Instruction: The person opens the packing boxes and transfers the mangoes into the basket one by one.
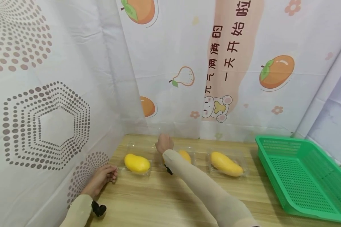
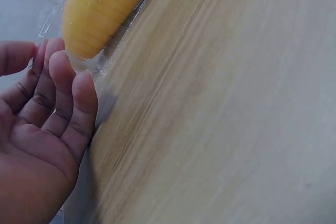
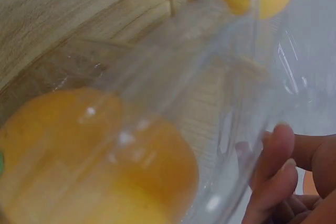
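Note:
A yellow mango (image 1: 137, 163) lies in a clear plastic box at the left of the table. Beside that box's front left corner is my left hand (image 1: 103, 177), fingers loosely curled, fingertips (image 2: 62, 66) right by the clear plastic edge. My right hand (image 1: 164, 143) reaches to the back of the middle clear box and pinches the edge of its raised lid (image 3: 210, 103). Inside that box sits an orange-yellow mango (image 3: 94, 150), partly hidden behind my right forearm in the head view. A longer mango (image 1: 226, 164) lies in a third clear box on the right.
A green plastic basket (image 1: 288, 201) stands at the right side of the table. Printed curtains (image 1: 170, 110) hang along the back and left edges. The wooden tabletop (image 1: 147, 201) stretches in front of the boxes.

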`<state>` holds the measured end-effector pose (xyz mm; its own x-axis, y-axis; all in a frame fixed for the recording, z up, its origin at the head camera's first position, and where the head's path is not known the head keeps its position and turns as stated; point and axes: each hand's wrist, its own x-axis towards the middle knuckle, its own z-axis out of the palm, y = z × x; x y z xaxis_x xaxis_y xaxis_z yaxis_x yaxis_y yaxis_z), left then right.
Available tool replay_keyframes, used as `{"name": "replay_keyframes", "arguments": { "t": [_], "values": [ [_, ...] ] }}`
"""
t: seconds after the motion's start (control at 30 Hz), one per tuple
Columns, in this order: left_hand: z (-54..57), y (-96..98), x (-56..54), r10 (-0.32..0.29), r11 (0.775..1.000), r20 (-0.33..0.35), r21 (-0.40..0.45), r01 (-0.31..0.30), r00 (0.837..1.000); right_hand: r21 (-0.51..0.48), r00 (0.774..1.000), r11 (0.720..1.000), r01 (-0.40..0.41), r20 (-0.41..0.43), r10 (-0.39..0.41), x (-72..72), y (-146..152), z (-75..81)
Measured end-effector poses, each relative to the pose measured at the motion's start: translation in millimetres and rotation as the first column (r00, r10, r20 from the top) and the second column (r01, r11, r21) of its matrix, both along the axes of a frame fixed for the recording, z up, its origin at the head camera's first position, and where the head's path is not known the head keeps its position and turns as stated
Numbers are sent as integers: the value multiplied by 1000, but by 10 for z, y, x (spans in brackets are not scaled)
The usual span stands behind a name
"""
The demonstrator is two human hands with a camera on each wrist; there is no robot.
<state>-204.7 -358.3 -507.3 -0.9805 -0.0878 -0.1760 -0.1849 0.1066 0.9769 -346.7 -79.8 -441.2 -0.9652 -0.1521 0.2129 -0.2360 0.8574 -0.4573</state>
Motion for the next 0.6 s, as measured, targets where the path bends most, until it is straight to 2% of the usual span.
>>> {"name": "replay_keyframes", "arguments": {
  "t": [0.3, 0.43, 0.6],
  "values": [
    [-5, 3, -11, 5, 1000, -8, 4, -5, 1000, 136, 1000, 991, 18, -19, -16, 18, -108, -76],
    [-3, -5, -4, -6, 1000, -7, 8, 6, 1000, 240, 1000, 971, -3, -22, 9, 66, -140, -72],
    [-16, -33, -6, -14, 1000, 16, 16, 13, 1000, 299, 1000, 954, -26, 4, 26, 91, -175, -71]
  ]
}}
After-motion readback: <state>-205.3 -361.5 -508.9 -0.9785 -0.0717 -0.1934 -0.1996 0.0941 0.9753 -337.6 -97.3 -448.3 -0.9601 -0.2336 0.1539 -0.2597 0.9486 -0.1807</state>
